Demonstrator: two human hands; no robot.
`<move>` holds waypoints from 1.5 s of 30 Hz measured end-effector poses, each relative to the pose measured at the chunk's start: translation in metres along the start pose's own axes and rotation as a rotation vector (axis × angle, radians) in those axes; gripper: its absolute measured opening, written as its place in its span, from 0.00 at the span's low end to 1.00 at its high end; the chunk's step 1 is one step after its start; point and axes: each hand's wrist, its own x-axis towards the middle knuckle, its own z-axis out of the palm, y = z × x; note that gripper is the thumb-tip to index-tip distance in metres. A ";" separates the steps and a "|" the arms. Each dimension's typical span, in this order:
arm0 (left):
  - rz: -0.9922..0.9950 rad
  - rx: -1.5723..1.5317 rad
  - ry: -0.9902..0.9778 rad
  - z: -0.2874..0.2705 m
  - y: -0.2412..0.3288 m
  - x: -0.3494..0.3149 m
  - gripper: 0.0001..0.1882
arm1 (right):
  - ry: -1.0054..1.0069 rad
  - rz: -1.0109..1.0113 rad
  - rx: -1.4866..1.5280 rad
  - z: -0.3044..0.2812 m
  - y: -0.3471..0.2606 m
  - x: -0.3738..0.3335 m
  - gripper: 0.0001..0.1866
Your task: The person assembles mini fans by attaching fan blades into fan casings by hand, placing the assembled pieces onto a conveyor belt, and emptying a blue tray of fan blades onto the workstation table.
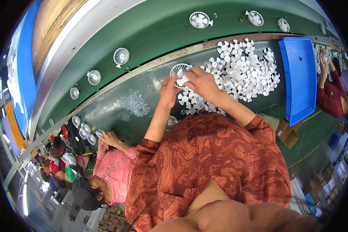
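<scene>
Over the green work table, my left hand (168, 92) grips the rim of a round white fan cage (178, 69), its open side facing up. My right hand (203, 83) pinches a small white fan blade (182, 80) at that cage; whether the blade sits on the shaft is hidden by the fingers. Close by on the right spreads a large heap of white fan blades (251, 73), some reaching under my right forearm. Another white fan cage (171, 123) lies between my left forearm and my body.
Small clear plastic pieces (136, 103) lie left of my hands. Beyond a metal edge runs a green conveyor belt (158, 34) carrying spaced fan cages (121, 57). A blue tray (301, 77) stands at the right. Co-workers in pink (114, 170) and dark red (331, 98) sit on either side.
</scene>
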 end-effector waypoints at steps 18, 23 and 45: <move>0.250 0.729 -0.068 -0.003 0.002 -0.017 0.12 | -0.406 0.306 0.508 0.016 0.046 0.010 0.21; 0.181 0.667 -0.087 -0.009 -0.006 -0.009 0.11 | -0.494 0.311 0.418 0.027 0.054 0.008 0.18; 0.601 1.373 0.709 -0.170 0.115 0.201 0.10 | 0.145 0.405 -0.477 -0.001 0.172 0.020 0.27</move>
